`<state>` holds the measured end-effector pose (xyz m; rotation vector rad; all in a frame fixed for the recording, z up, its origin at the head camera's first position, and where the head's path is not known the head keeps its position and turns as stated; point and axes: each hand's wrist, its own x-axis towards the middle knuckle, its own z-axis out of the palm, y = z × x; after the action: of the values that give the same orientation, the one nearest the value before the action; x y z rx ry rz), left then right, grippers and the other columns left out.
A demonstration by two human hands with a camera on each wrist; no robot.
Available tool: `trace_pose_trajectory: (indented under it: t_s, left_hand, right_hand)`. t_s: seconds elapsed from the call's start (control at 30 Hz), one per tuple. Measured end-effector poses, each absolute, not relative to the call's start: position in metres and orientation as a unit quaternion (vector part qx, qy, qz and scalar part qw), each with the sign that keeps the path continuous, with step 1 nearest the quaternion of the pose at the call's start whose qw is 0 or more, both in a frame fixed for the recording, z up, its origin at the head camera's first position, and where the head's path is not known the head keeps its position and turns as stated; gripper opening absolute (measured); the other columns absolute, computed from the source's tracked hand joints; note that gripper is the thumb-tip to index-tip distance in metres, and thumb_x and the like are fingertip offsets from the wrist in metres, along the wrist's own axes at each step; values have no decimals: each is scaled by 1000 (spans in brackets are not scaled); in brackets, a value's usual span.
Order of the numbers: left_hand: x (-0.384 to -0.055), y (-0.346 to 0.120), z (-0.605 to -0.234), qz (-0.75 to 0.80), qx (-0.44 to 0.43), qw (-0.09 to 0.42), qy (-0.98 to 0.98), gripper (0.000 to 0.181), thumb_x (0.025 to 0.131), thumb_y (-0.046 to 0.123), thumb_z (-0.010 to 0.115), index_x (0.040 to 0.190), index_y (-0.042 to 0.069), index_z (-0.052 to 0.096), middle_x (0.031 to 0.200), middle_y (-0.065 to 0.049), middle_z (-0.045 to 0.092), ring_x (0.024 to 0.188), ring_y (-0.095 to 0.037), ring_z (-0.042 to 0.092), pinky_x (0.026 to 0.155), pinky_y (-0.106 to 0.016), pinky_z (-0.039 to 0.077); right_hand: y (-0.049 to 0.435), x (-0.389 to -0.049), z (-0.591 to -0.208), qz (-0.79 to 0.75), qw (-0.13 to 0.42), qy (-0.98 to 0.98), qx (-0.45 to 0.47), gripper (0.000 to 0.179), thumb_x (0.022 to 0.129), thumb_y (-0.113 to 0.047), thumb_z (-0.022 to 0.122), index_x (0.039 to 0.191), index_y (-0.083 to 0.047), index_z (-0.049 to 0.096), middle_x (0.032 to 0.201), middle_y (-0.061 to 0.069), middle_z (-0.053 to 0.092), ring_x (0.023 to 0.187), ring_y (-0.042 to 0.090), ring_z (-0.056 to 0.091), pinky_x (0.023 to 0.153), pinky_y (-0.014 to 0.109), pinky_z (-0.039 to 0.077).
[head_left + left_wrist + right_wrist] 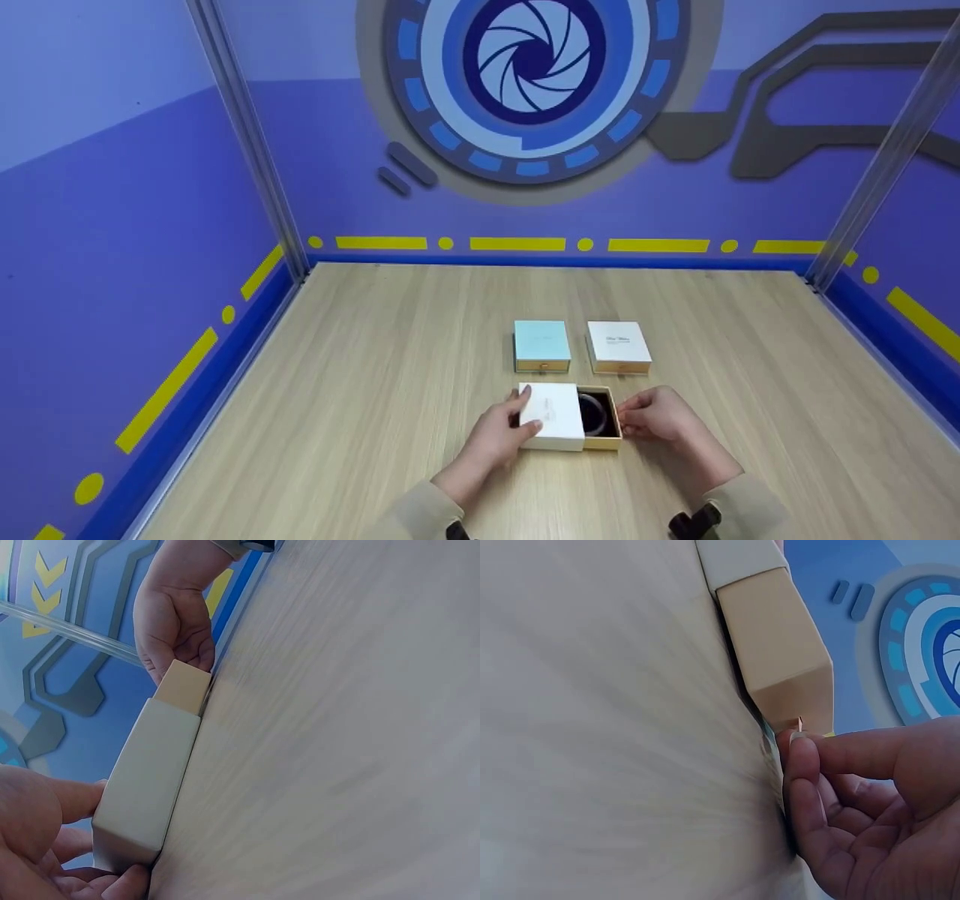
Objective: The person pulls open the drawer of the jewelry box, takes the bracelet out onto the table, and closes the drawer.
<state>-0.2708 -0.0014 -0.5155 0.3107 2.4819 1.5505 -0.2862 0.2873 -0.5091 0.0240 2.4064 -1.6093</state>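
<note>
A white sliding box stands on the table, its white sleeve (550, 420) to the left and its tan drawer (602, 445) partly out to the right. Inside the drawer's dark interior lies a round ring-like item with a pale rim, a bangle (601, 416) by its look, partly covered by the sleeve. My left hand (495, 435) grips the sleeve's left end, thumb on top. At the drawer's outer end, my right hand (660, 416) pinches a small pull tab (800, 724) between thumb and forefinger, as the right wrist view shows.
Behind the white box sit a light-blue drawer box (541, 341) with a small pull on its front and another white-topped box (618, 343) to its right. Blue printed walls (480, 217) border the wooden table (375, 360) at the back and sides.
</note>
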Motion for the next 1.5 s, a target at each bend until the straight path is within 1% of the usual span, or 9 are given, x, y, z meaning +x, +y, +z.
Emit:
trace_pose_trajectory:
  t_s: [0.2,0.4,0.7,0.97,1.2,1.5]
  left_hand:
    - [-272,-2,-516,531,120,94,834,63,99,20,70,154,7,45,164,-25,33,154,-43,31,126,-57,27]
    - [-272,-2,-517,528,115,98,836,63,99,21,70,155,8,44,164,-23,34,154,-41,31,126,-56,27]
    - [-272,-2,-517,525,114,98,838,63,99,22,70,155,9,44,164,-23,34,154,-41,31,126,-56,27]
    - [-271,-2,-516,527,110,99,837,64,99,23,70,156,10,44,165,-23,32,154,-41,30,126,-56,26]
    - [-272,-1,-518,522,121,91,839,63,99,21,70,155,7,44,164,-23,33,154,-42,30,126,-56,27]
    - [-272,-1,-518,522,118,92,840,62,99,21,70,154,6,44,165,-22,33,154,-41,30,126,-56,26]
  right_hand:
    - [292,-286,-506,-544,135,828,10,13,93,5,65,98,14,72,71,-3,70,65,5,65,60,19,58]
    - [297,-286,-504,-550,150,822,0,15,92,5,64,101,16,71,70,-3,70,65,5,64,60,19,57]
    - [304,-287,-503,-561,159,812,-2,14,91,8,62,99,16,71,70,-2,70,65,6,64,62,19,59]
    - [307,-287,-502,-565,167,808,-4,16,92,9,60,101,17,70,71,-2,70,66,6,65,63,20,60]
    - [310,-287,-502,-558,169,813,0,17,91,8,60,102,17,70,70,-4,70,64,4,65,61,18,59]
    - [312,-287,-501,-556,164,815,0,18,90,9,61,102,17,71,69,-4,70,66,4,65,62,18,58]
